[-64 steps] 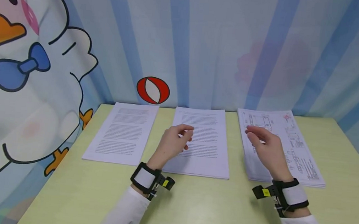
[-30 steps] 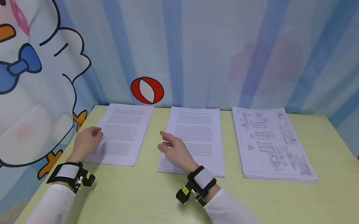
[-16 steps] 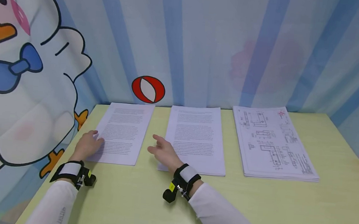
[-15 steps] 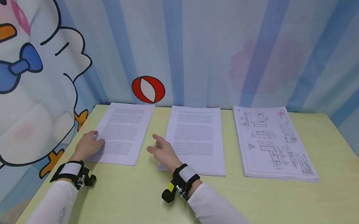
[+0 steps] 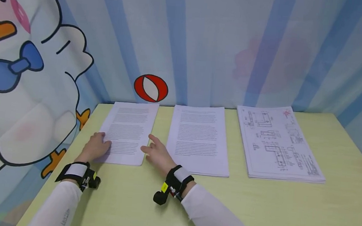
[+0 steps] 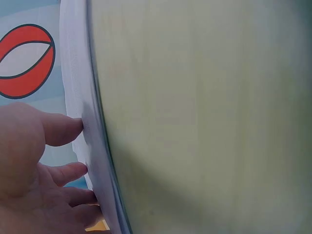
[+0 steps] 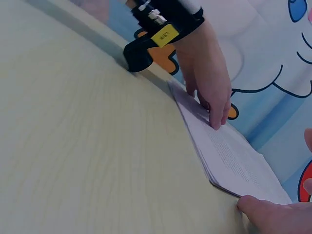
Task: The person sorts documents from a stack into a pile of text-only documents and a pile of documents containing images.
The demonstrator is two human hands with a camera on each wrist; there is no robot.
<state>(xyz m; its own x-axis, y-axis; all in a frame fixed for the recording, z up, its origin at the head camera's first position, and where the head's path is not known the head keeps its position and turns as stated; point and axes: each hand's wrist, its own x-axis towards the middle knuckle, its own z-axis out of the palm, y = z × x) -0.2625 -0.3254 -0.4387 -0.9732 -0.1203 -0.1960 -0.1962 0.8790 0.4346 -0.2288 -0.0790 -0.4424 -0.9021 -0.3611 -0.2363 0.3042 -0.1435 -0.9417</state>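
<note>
A stack of printed text sheets (image 5: 127, 133) lies flat at the left of the table. My left hand (image 5: 95, 146) rests on its left side, thumb on the top sheet. In the left wrist view, thumb and fingertips (image 6: 70, 131) of that hand touch the paper, loosely spread. At the right edge of the same stack is my right hand (image 5: 159, 157), with thumb and index finger apart. The right wrist view shows its thumb (image 7: 263, 209) against the edge of the stack; its other fingers are mostly out of that view.
A second stack of text sheets (image 5: 198, 139) lies in the middle, close beside the right hand. Further right is a thicker stack of technical drawings (image 5: 278, 146). A striped cartoon curtain (image 5: 212, 47) hangs behind the pale yellow table (image 5: 256, 209).
Both hands have moved left, from over the middle and right stacks to the two sides of the left stack. Lately the right hand has come nearer to its edge. The left stack has shifted slightly.
</note>
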